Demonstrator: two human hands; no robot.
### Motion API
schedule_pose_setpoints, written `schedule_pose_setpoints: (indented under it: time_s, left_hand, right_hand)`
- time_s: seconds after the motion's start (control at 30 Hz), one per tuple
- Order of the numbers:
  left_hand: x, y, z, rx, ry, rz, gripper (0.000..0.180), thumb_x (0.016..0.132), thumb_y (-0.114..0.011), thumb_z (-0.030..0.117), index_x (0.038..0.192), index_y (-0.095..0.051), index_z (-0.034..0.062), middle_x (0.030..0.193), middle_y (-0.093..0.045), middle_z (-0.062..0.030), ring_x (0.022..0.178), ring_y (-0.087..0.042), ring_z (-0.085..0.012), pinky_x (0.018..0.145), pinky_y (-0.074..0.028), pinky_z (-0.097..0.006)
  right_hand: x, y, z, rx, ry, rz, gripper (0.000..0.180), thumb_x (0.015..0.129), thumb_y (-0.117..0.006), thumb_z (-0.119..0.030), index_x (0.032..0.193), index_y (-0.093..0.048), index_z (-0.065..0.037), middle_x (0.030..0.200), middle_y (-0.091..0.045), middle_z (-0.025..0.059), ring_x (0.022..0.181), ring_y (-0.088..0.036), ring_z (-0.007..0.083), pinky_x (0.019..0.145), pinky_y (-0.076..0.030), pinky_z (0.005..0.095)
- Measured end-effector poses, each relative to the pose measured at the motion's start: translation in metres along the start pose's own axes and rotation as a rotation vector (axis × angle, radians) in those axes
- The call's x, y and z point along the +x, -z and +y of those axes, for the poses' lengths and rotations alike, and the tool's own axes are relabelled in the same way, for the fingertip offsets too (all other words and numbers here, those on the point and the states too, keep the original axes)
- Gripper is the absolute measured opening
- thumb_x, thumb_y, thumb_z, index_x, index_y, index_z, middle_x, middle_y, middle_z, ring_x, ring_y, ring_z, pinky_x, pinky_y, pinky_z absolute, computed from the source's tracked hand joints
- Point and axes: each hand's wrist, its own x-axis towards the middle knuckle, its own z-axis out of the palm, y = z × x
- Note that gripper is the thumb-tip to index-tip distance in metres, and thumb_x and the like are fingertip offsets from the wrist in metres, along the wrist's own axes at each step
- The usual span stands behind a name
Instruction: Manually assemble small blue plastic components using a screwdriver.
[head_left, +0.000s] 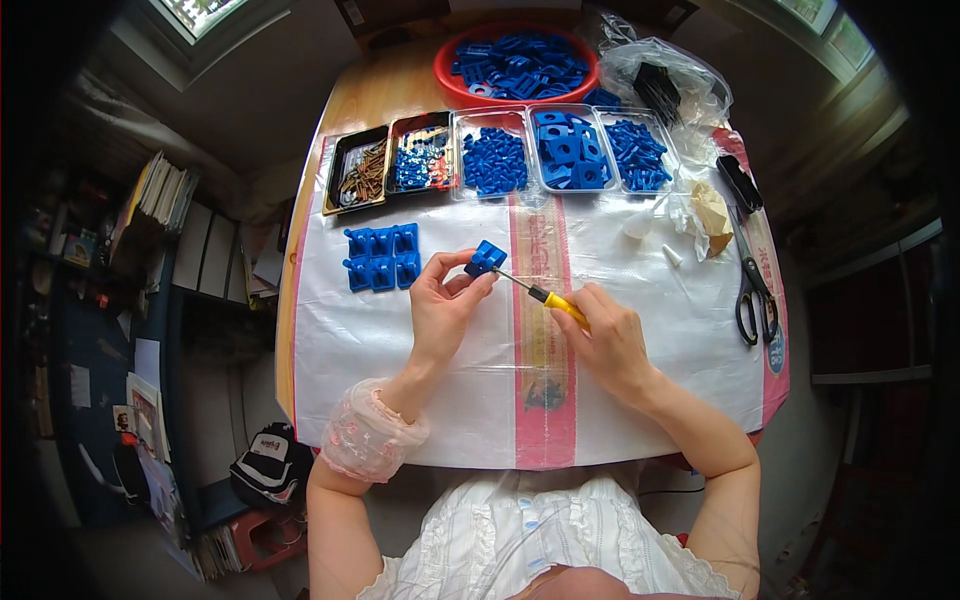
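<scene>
Between the fingertips of my left hand (443,303) is a small blue plastic part (485,257), held up over the table. My right hand (608,335) is closed round the yellow handle of a screwdriver (566,307). The screwdriver's metal shaft slants up to the left, and its tip meets the lower right side of the blue part. Whether a screw sits at the tip is too small to tell. Left of my left hand, several blue pieces with upright pegs (381,257) stand in two rows on the white sheet.
Along the back stand a black tray of brass-coloured screws (363,175), a tray of small mixed parts (420,160) and clear trays of blue parts (495,162). Behind them sits a red basin (447,75). At the right lie scissors (752,290), a white nozzle tip (673,256) and crumpled paper (710,215).
</scene>
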Motion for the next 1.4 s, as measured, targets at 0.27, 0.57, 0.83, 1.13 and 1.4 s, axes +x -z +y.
schedule_pose_setpoints:
  time_s: [0.27, 0.57, 0.83, 1.13, 1.4]
  left_hand:
    - [0.001, 0.003, -0.002, 0.015, 0.024, -0.005, 0.029, 0.091, -0.075, -0.002, 0.116, -0.060, -0.0014, 0.131, -0.063, -0.0136, 0.103, -0.073, -0.0206, 0.082, -0.060, -0.026]
    - [-0.001, 0.000, 0.001, 0.001, 0.037, -0.007, 0.028, 0.091, -0.075, -0.002, 0.116, -0.060, -0.0004, 0.130, -0.063, -0.0126, 0.104, -0.073, -0.0208, 0.081, -0.060, -0.026]
    - [0.000, 0.000, 0.004, -0.018, 0.042, 0.010, 0.029, 0.089, -0.075, -0.003, 0.114, -0.061, -0.0039, 0.130, -0.063, -0.0167, 0.094, -0.074, -0.0172, 0.081, -0.062, -0.025]
    - [0.000, -0.001, 0.003, -0.022, 0.031, 0.017, 0.028, 0.090, -0.075, -0.003, 0.114, -0.061, -0.0040, 0.129, -0.063, -0.0164, 0.095, -0.074, -0.0176, 0.080, -0.062, -0.026]
    - [-0.001, -0.002, 0.005, -0.011, 0.034, 0.009, 0.028, 0.090, -0.075, -0.002, 0.115, -0.061, -0.0039, 0.129, -0.063, -0.0165, 0.095, -0.074, -0.0178, 0.080, -0.062, -0.026]
  right_hand:
    - [0.001, -0.005, -0.005, 0.181, 0.017, 0.094, 0.025, 0.091, -0.074, -0.006, 0.108, -0.056, -0.002, 0.091, -0.063, 0.0167, 0.077, -0.068, 0.0334, 0.065, -0.054, 0.0381]
    - [0.001, -0.002, -0.002, 0.163, 0.057, 0.119, 0.021, 0.088, -0.076, -0.003, 0.096, -0.057, 0.001, 0.084, -0.063, 0.0151, 0.070, -0.067, 0.0272, 0.060, -0.052, 0.0340]
    - [0.002, 0.001, -0.005, 0.114, 0.034, 0.087, 0.018, 0.089, -0.076, -0.007, 0.094, -0.061, 0.001, 0.082, -0.064, 0.0138, 0.066, -0.065, 0.0287, 0.059, -0.051, 0.0362]
    - [0.000, -0.001, 0.000, 0.115, 0.019, 0.040, 0.016, 0.091, -0.074, -0.007, 0.097, -0.062, 0.001, 0.085, -0.065, 0.0143, 0.070, -0.067, 0.0299, 0.062, -0.052, 0.0381]
    - [0.001, -0.004, 0.001, 0.165, 0.057, 0.109, 0.024, 0.091, -0.073, -0.007, 0.104, -0.054, 0.000, 0.089, -0.063, 0.0169, 0.075, -0.067, 0.0358, 0.064, -0.053, 0.0425]
